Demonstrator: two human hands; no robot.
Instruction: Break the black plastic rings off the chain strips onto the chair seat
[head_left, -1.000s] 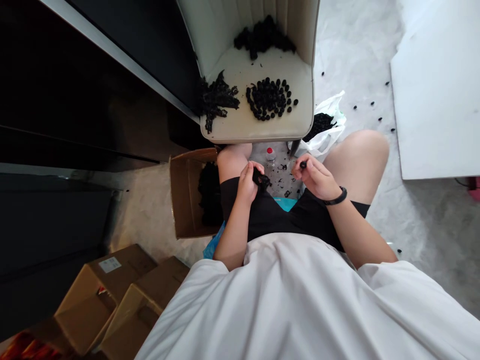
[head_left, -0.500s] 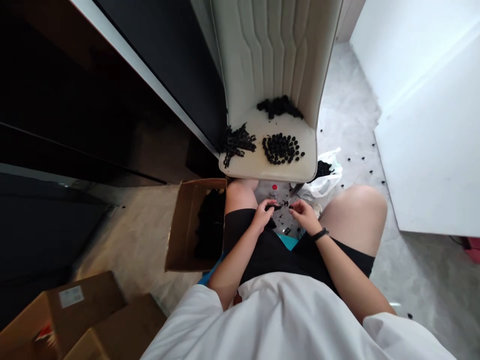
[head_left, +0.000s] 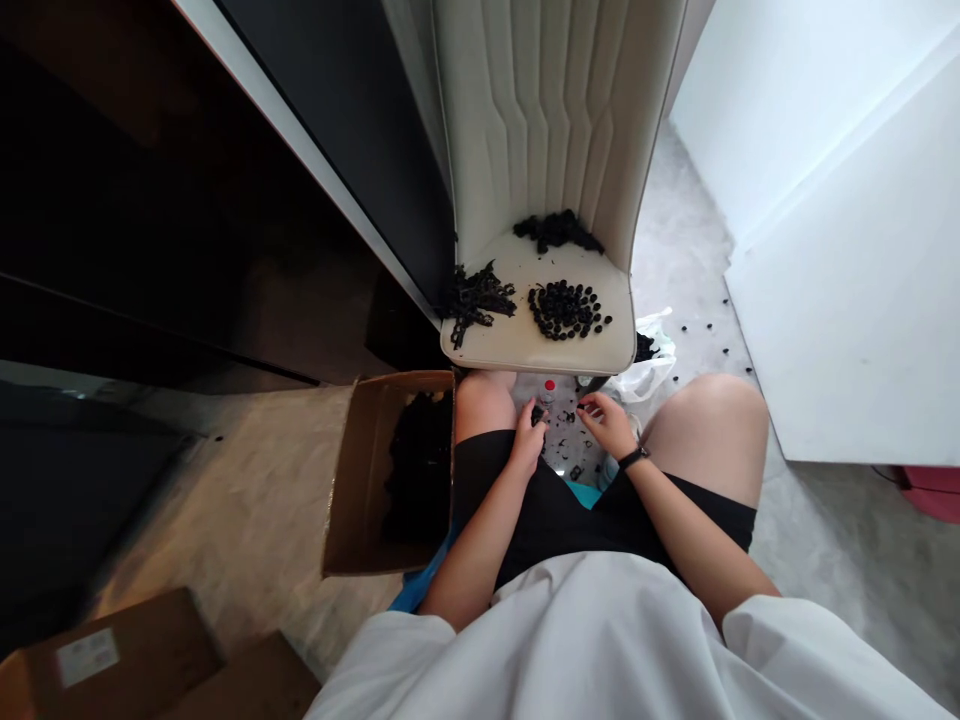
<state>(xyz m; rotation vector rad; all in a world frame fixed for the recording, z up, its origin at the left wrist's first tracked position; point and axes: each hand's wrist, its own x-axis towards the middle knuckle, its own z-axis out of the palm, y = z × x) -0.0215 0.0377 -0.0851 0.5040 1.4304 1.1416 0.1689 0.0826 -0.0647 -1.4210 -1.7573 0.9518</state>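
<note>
I sit facing a cream chair (head_left: 540, 350). On its seat lie a pile of small black round pieces (head_left: 566, 308), a bunch of black strips (head_left: 474, 298) and a darker heap (head_left: 556, 229) at the back. My left hand (head_left: 529, 437) is closed on a small black part (head_left: 537, 414) above my left thigh. My right hand (head_left: 609, 422), with a black wristband, pinches a tiny black piece (head_left: 581, 408) between my knees. The two hands are a short way apart.
An open cardboard box (head_left: 360, 480) holding black parts stands at my left knee. A small bottle with a red cap (head_left: 550, 390) and black scraps lie on the floor between my legs. A white plastic bag (head_left: 645, 365), a white board (head_left: 847, 300), a dark cabinet (head_left: 225, 200) and closed cartons (head_left: 112, 660) surround me.
My head has lifted, so the chair back fills more of the view. My hands came close together half a second ago and have now drawn slightly apart, each still holding a black piece.
</note>
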